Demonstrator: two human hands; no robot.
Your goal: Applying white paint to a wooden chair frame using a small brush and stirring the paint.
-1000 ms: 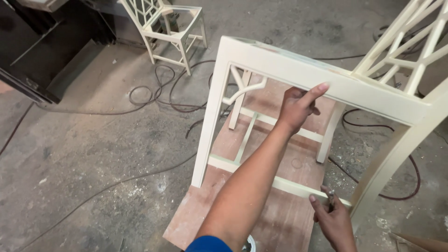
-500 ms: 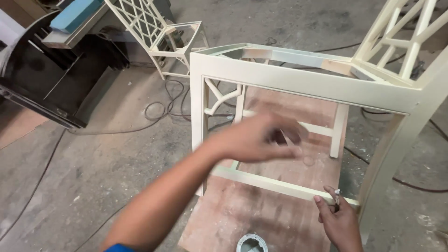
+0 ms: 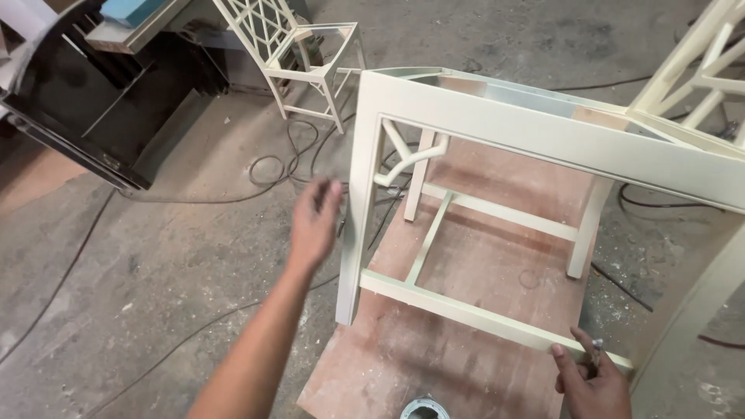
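Even, soft daylight with faint shadows, no glare; the left hand (image 3: 314, 225) is motion-blurred, the rest sharp

a dusty grey concrete floor (image 3: 155, 256) fills the view, strewn with sawdust, and dark cables (image 3: 272, 167) loop across it from nine o'clock toward the centre. at eleven o'clock stands a black cabinet (image 3: 85, 109) with a blue block (image 3: 128, 9) lying on top, and at twelve o'clock a second cream chair frame with a lattice back (image 3: 299, 54) stands on the floor. a reddish-brown plywood sheet (image 3: 481, 256) lies flat on the floor from the centre down to six o'clock, under even, soft light.
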